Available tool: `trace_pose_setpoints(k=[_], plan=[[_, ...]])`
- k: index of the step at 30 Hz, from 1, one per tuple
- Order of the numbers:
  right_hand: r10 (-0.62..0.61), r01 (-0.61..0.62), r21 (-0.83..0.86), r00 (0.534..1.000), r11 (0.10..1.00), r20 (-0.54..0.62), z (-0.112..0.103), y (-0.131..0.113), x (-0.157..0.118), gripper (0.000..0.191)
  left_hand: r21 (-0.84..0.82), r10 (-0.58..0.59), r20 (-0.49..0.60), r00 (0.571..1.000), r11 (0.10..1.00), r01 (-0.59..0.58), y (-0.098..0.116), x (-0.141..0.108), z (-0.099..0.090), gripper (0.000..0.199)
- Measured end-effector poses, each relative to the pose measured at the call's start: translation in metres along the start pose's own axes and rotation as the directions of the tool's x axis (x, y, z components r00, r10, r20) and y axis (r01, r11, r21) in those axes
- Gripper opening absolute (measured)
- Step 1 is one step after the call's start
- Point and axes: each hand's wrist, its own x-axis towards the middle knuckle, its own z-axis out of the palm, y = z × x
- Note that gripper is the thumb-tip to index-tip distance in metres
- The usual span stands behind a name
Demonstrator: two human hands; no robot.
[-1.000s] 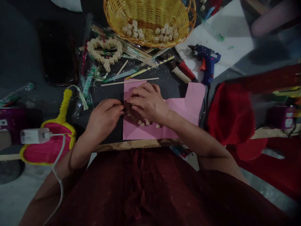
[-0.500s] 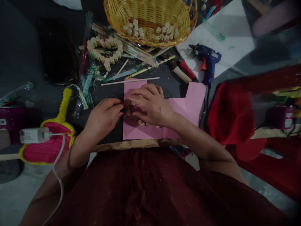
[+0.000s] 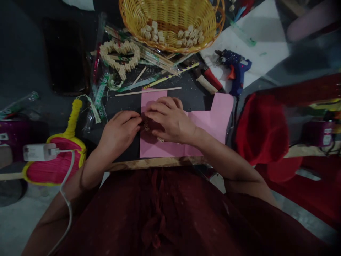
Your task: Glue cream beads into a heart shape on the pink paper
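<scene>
Pink paper (image 3: 165,151) lies at the table's front edge, with small beige stick clusters (image 3: 160,139) on it, mostly covered by my right hand (image 3: 173,121). That hand is bent over the clusters from the right; its fingertips reach the paper's left part, and what they hold is hidden. My left hand (image 3: 118,131) comes in at the paper's left edge, thumb and fingers pressed together on something small and dark that I cannot make out. The fingertips of both hands are close to each other.
A yellow wicker basket (image 3: 170,17) with stick pieces stands at the back. Around it lie a beige heart-shaped piece (image 3: 130,64), pliers (image 3: 206,80), a blue glue gun (image 3: 237,69) and a thin stick (image 3: 149,91). A white charger (image 3: 38,152) with cable is at left.
My right hand has shifted slightly left and bent further over the clusters, hiding more of them. My left hand's fingertips have moved slightly right. The whole view has shifted a little.
</scene>
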Motion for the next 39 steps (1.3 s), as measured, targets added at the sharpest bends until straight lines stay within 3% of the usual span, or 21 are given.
trace_pose_setpoints(k=[7,15,21,24,29,39], plan=[[0.004,-0.001,0.047,0.998,0.999,-0.070,-0.003,0.015,-0.007,0.050,0.027,0.031,-0.023,0.999,0.999,-0.030,0.001,0.001,0.000,0.025],[0.023,-0.019,0.029,0.992,0.999,-0.126,0.006,0.007,-0.009,0.048,-0.003,0.022,-0.030,0.999,1.000,-0.022,0.003,0.002,-0.006,0.025],[0.043,-0.033,0.041,0.957,0.999,-0.286,-0.006,0.005,-0.021,0.027,-0.052,-0.017,-0.011,1.000,0.999,0.016,0.010,0.000,-0.010,0.030],[0.070,-0.074,-0.003,0.954,0.997,-0.291,-0.006,-0.005,-0.036,0.021,0.001,0.018,-0.031,0.999,1.000,-0.018,0.016,-0.001,-0.009,0.027],[0.135,-0.160,-0.087,0.961,0.983,-0.241,0.009,-0.027,-0.060,0.026,0.103,0.133,0.006,0.991,0.986,-0.133,0.025,-0.001,0.000,0.027],[0.188,-0.262,-0.136,0.897,0.956,-0.401,0.037,-0.045,-0.059,0.006,0.071,0.038,0.060,0.997,0.997,-0.043,0.029,0.002,0.012,0.022]])
